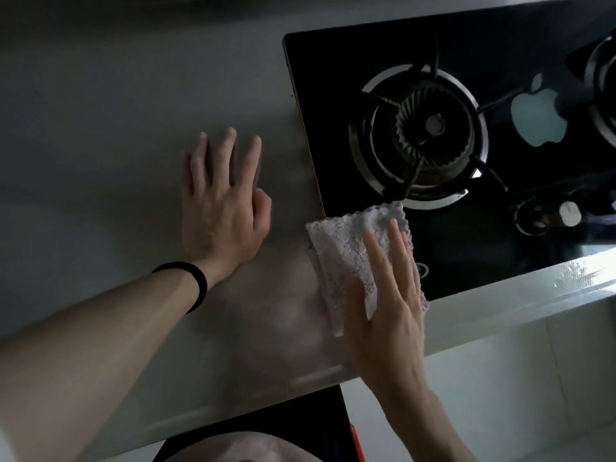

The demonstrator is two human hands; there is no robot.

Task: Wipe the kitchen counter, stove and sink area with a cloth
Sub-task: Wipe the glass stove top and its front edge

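Right hand (383, 295) presses flat on the cloth (346, 251), fingers straight — not gripping. Cloth straddles the near left corner of the black stove (466, 248) and the grey counter (100, 128). Left hand (223, 208) rests on the counter just beside the stove, fingers spread and relaxed — black wristband (193, 285) on that wrist.

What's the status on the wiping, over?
Right hand flat, pressing cloth over near-left corner of stove. Left hand open, spread on counter. Burner and knob just beyond cloth.
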